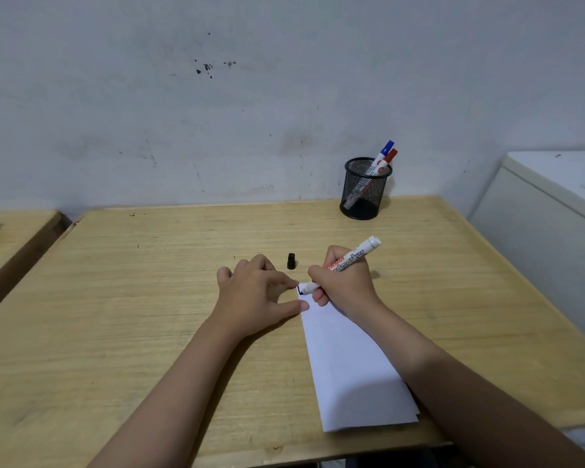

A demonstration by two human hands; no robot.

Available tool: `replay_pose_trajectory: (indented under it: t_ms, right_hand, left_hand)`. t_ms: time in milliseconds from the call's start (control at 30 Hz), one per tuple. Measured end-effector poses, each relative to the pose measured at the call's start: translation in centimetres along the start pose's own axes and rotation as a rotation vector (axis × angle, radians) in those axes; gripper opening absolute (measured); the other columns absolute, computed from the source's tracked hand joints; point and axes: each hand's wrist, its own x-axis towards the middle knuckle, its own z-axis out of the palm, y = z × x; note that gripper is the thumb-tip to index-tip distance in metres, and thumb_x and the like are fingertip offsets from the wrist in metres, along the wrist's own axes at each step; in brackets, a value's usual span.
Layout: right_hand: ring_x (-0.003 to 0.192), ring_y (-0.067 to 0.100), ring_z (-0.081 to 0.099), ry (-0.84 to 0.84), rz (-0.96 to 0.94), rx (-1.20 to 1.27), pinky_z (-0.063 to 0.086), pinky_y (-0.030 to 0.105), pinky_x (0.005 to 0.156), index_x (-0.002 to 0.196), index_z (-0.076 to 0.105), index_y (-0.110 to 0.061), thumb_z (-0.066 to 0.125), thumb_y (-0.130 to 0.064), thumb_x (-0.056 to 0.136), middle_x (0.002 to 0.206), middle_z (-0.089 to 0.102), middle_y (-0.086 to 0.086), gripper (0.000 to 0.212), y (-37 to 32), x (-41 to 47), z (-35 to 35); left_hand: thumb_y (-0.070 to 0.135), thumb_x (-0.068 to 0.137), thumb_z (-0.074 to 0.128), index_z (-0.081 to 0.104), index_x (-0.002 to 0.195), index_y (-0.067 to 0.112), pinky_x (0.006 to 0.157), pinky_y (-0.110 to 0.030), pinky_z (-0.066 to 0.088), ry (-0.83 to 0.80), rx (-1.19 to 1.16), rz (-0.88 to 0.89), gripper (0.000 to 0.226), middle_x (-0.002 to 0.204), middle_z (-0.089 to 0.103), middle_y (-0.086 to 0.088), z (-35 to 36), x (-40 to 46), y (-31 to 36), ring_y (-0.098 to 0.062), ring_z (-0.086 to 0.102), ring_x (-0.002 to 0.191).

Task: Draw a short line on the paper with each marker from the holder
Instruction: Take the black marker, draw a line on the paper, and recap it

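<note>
A white sheet of paper (348,359) lies on the wooden table (149,298), running from the middle toward the front edge. My right hand (345,282) grips an uncapped white marker (355,256), its dark tip touching the paper's far left corner beside a short dark mark (299,292). My left hand (254,292) rests flat, thumb and forefinger pressing the paper's left edge. The marker's black cap (291,261) lies on the table just beyond the hands. A black mesh holder (365,189) at the back holds a blue-capped marker (385,151) and a red-capped marker (390,157).
A grey scuffed wall stands right behind the table. A white cabinet (547,217) sits close on the right side. Another wooden surface (11,241) lies to the left across a gap.
</note>
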Motion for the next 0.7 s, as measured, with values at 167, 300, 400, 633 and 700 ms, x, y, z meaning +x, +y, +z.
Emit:
replay_pose_trajectory:
  t_ms: [167, 300, 400, 633, 700]
  right_hand:
    - [0.038, 0.025, 0.054, 0.042, -0.019, 0.079, 0.045, 0.030, 0.046, 0.055, 0.039, -0.012, 0.062, 0.002, 0.073, 0.038, 0.055, 0.003, 0.032, 0.2, -0.1, -0.2]
    - [0.041, 0.021, 0.057, 0.115, 0.012, 0.251, 0.046, 0.028, 0.044, 0.057, 0.041, -0.012, 0.065, -0.003, 0.079, 0.045, 0.060, 0.005, 0.034, -0.2, -0.1, -0.7]
    - [0.041, 0.020, 0.056, 0.121, 0.056, 0.355, 0.047, 0.030, 0.046, 0.060, 0.039, -0.013, 0.067, -0.006, 0.082, 0.046, 0.060, 0.003, 0.036, -0.4, -0.1, -1.0]
    - [0.042, 0.018, 0.057, 0.133, 0.122, 0.461, 0.047, 0.026, 0.042, 0.065, 0.040, -0.013, 0.067, -0.007, 0.082, 0.055, 0.059, 0.010, 0.032, -1.0, -0.1, -1.3]
    - [0.043, 0.018, 0.058, 0.130, 0.134, 0.460, 0.048, 0.027, 0.044, 0.067, 0.040, -0.013, 0.068, -0.008, 0.082, 0.056, 0.059, 0.010, 0.032, -1.2, -0.2, -1.2]
  left_hand:
    - [0.075, 0.056, 0.058, 0.066, 0.095, 0.046, 0.074, -0.032, 0.015, 0.002, 0.007, 0.012, 0.050, 0.095, 0.049, 0.014, 0.1, 0.0, -0.1, -0.009, 0.044, 0.094]
    - [0.072, 0.054, 0.061, 0.063, 0.098, 0.044, 0.077, -0.031, 0.016, 0.002, -0.030, 0.017, 0.052, 0.097, 0.049, 0.016, 0.3, 0.0, -0.1, -0.006, 0.046, 0.095]
    - [0.059, 0.054, 0.071, 0.048, 0.102, 0.042, 0.085, -0.030, 0.019, -0.007, -0.178, 0.003, 0.056, 0.108, 0.047, 0.020, 0.2, 0.4, 0.1, -0.001, 0.048, 0.100]
    - [0.022, 0.079, 0.061, 0.062, 0.111, 0.029, 0.089, -0.036, 0.048, -0.027, -0.309, 0.089, 0.033, 0.109, 0.058, 0.006, -0.2, 3.9, 0.9, -0.011, 0.058, 0.099]
    - [0.010, 0.081, 0.059, 0.070, 0.098, 0.017, 0.081, -0.032, 0.049, -0.042, -0.204, 0.080, 0.021, 0.097, 0.062, -0.004, -0.1, 4.5, 1.4, -0.020, 0.060, 0.092]
